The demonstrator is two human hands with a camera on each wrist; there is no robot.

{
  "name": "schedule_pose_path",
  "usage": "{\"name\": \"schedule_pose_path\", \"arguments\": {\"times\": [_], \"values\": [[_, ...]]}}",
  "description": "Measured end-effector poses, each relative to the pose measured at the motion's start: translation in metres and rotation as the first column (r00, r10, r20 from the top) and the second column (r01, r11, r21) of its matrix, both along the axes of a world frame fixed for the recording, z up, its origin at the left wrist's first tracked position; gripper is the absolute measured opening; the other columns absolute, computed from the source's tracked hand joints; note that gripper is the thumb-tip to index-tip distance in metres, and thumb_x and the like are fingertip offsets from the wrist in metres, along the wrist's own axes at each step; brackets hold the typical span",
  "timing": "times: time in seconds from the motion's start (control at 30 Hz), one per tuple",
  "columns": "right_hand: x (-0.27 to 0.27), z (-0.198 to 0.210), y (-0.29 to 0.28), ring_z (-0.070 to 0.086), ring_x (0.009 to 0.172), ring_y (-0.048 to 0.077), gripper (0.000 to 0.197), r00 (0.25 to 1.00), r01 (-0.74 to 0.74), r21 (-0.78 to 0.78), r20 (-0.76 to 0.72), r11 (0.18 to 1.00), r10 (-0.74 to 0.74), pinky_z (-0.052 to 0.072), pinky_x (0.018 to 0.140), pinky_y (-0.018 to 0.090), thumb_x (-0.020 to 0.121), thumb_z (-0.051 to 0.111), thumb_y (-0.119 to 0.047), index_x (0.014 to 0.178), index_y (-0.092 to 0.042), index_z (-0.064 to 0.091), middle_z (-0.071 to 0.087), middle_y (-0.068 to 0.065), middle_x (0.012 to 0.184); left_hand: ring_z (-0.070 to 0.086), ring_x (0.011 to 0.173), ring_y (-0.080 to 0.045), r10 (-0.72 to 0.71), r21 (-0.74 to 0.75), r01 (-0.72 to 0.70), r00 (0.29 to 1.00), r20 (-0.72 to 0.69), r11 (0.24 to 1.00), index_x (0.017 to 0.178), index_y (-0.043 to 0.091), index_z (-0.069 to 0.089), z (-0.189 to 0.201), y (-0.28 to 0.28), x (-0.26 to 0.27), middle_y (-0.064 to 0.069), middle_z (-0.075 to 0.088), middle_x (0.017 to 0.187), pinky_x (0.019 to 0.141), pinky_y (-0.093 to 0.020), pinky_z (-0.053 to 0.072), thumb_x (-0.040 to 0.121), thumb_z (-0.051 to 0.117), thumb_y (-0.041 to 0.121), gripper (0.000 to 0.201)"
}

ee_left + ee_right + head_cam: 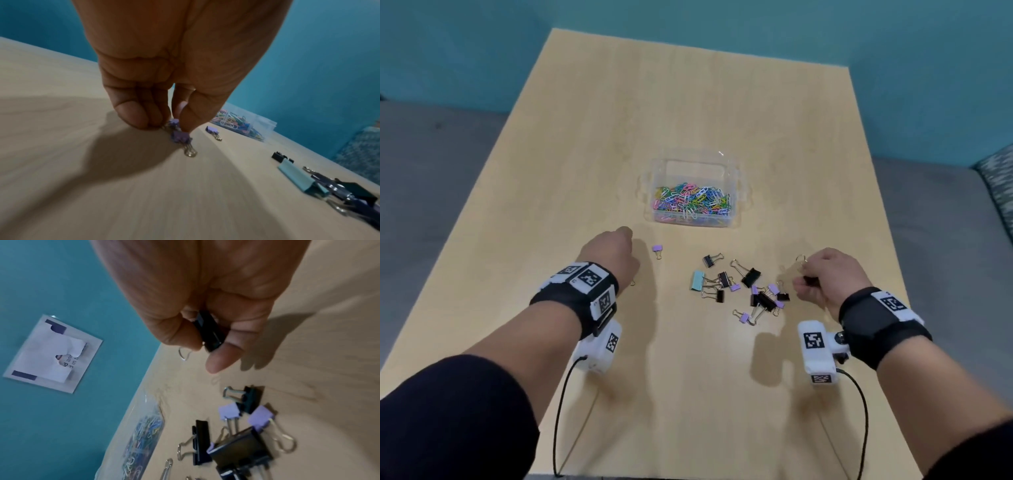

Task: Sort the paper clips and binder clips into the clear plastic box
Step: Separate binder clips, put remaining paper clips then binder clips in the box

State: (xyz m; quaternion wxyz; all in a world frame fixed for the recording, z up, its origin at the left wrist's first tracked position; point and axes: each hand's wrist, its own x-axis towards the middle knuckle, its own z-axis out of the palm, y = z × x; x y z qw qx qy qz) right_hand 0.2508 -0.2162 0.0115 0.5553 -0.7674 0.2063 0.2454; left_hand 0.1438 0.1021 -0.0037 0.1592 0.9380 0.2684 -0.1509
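- Fingertips (186,123) of your left hand (610,255) are curled down to the table (688,102), pinching small purple binder clips (180,137) against the wood; the wrist view shows one clip under the thumb and what looks like a second tucked behind it.
- Your right hand (822,279) has thumb and fingers closed round a black binder clip (209,332), lifted off the table, its wire loop poking out past the thumb.
- The clear plastic box (693,192) sits ahead of both hands, well apart from them, its bottom already covered with coloured paper clips (691,202).
- The loose pile of binder clips (743,287) lies between your hands, just beside the right one; a stray purple clip (657,249) lies near the left.
- To do this step well, grip each clip by its body, not the wire handles, which swing and could slip.
- Make sure both purple clips are secure before lifting; if one drags, set it down and take it alone.
- Carry over the rim before letting go, so nothing bounces off the wall.
- Wrist bands carry black-and-white square markers (589,275), no readable words.
- A torn sheet on the wall (53,353) shows only fragments, seemingly "and" and "in"; the rest cannot be read.
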Motion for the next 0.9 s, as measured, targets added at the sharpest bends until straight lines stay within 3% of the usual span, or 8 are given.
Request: {"name": "schedule_pose_path", "arguments": {"times": [0.2, 0.33, 0.37, 0.43, 0.53, 0.67, 0.8, 0.9], "values": [[-0.014, -0.007, -0.017, 0.044, 0.056, 0.021, 0.031, 0.960, -0.268, -0.200, 0.021, 0.942, 0.278, 0.039, 0.054, 0.029, 0.080, 0.049, 0.005, 0.101, -0.011, 0.064, 0.053, 0.010, 0.069, 0.051, 0.072, -0.030, -0.016, 0.045, 0.014, 0.999, 0.048, 0.999, 0.086, 0.013, 0.052, -0.005, 0.008, -0.008, -0.009, 0.051, 0.086, 0.057, -0.030, 0.036, 0.080, 0.043, 0.006, 0.013], [-0.025, -0.007, -0.013, 0.058, 0.078, 0.016, 0.016, 0.834, -0.444, -0.543, 0.042, 0.713, 0.551, 0.041, 0.061, 0.026, 0.081, 0.066, -0.022, 0.097, -0.021, 0.062, 0.061, -0.003, 0.090, 0.055, 0.067, -0.029, 0.174, -0.031, -0.172, 0.967, 0.184, 0.985, 0.079, 0.010, 0.057, -0.008, 0.011, -0.017, -0.010, 0.055, 0.085, 0.058, -0.032, 0.041, 0.086, 0.039, 0.008, 0.019], [-0.028, -0.009, -0.010, 0.058, 0.079, 0.016, 0.016, 0.808, -0.460, -0.598, 0.026, 0.656, 0.589, 0.040, 0.060, 0.027, 0.081, 0.067, -0.028, 0.094, -0.021, 0.060, 0.061, -0.004, 0.090, 0.059, 0.065, -0.028, 0.343, -0.200, -0.300, 0.909, 0.236, 0.933, 0.078, 0.008, 0.058, -0.008, 0.012, -0.021, -0.011, 0.060, 0.079, 0.058, -0.031, 0.043, 0.085, 0.040, 0.007, 0.019], [-0.031, -0.010, -0.004, 0.056, 0.073, 0.017, 0.020, 0.797, -0.452, -0.647, 0.016, 0.614, 0.603, 0.037, 0.054, 0.027, 0.080, 0.068, -0.032, 0.088, -0.018, 0.056, 0.059, -0.002, 0.084, 0.062, 0.057, -0.027, 0.693, -0.596, -0.483, 0.699, 0.179, 0.642, 0.076, 0.003, 0.061, -0.008, 0.012, -0.028, -0.014, 0.063, 0.065, 0.058, -0.030, 0.049, 0.082, 0.045, 0.003, 0.016], [-0.029, -0.011, 0.004, 0.051, 0.067, 0.018, 0.026, 0.803, -0.462, -0.656, -0.025, 0.596, 0.596, 0.035, 0.051, 0.027, 0.079, 0.070, -0.030, 0.086, -0.013, 0.053, 0.059, 0.002, 0.080, 0.052, 0.051, -0.025, 0.830, -0.761, -0.511, 0.554, 0.065, 0.400, 0.068, 0.001, 0.058, -0.011, 0.008, -0.040, -0.015, 0.055, 0.060, 0.052, -0.028, 0.044, 0.075, 0.046, -0.005, 0.015], [-0.021, -0.009, 0.015, 0.051, 0.070, 0.021, 0.016, 0.773, -0.521, -0.676, -0.115, 0.521, 0.623, 0.036, 0.052, 0.027, 0.078, 0.066, -0.020, 0.082, -0.013, 0.051, 0.059, 0.003, 0.080, 0.044, 0.055, -0.024, 0.766, -0.700, -0.517, 0.640, 0.065, 0.492, 0.067, 0.006, 0.053, -0.017, 0.004, -0.041, -0.011, 0.052, 0.063, 0.051, -0.029, 0.035, 0.072, 0.043, 0.002, 0.012], [-0.019, -0.005, 0.022, 0.055, 0.072, 0.023, 0.010, 0.741, -0.558, -0.692, -0.167, 0.459, 0.650, 0.043, 0.058, 0.029, 0.079, 0.058, -0.009, 0.086, -0.013, 0.051, 0.059, 0.004, 0.081, 0.053, 0.071, -0.029, 0.446, -0.302, -0.401, 0.890, 0.096, 0.865, 0.081, 0.007, 0.052, -0.010, -0.010, -0.038, -0.008, 0.057, 0.074, 0.056, -0.031, 0.033, 0.085, 0.049, 0.025, 0.018], [-0.021, -0.004, 0.023, 0.054, 0.072, 0.023, 0.015, 0.740, -0.555, -0.688, -0.151, 0.469, 0.655, 0.041, 0.057, 0.028, 0.078, 0.052, -0.003, 0.090, -0.013, 0.051, 0.058, 0.005, 0.083, 0.051, 0.073, -0.028, 0.324, -0.132, -0.314, 0.944, 0.065, 0.940, 0.088, 0.009, 0.047, -0.003, -0.026, -0.035, -0.002, 0.055, 0.074, 0.057, -0.031, 0.033, 0.083, 0.059, 0.047, 0.040]]}}
